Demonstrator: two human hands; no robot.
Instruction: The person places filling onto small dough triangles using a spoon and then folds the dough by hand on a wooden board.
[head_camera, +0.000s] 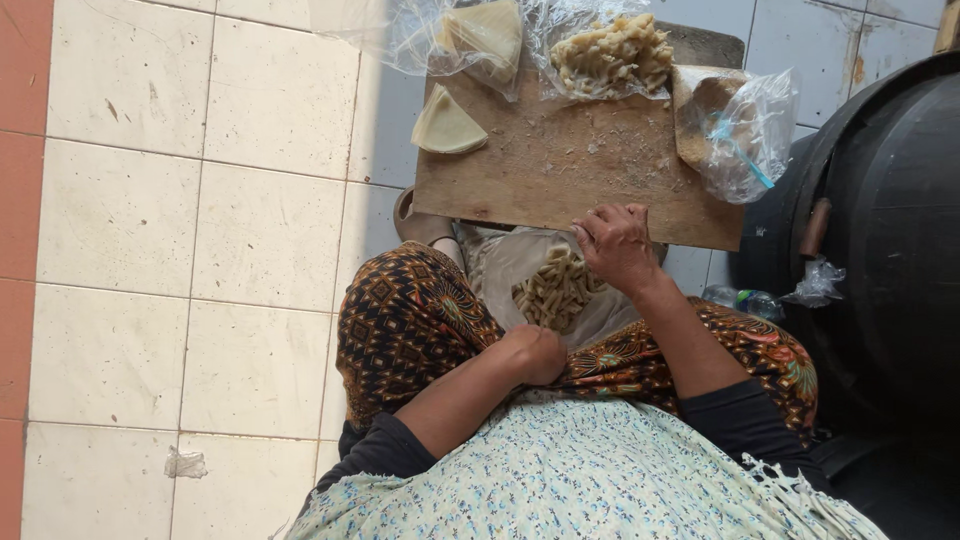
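My left hand (535, 352) is curled on my lap, fingers tucked from sight. My right hand (615, 243) covers the near edge of the cutting board (560, 170). Beyond the board, the plastic bags (470, 35) run past the top edge.

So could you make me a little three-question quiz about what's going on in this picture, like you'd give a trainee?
1. True or false: the right hand rests at the near edge of the wooden board.
2. Where does the wedge of pale dough lie: A) on the board's left end, B) on the tiled floor, C) in the black barrel?
3. What lies in the lap, between the knees?

Key
1. True.
2. A.
3. A heap of cut pale strips on a cloth. The left hand rests closed beside it.
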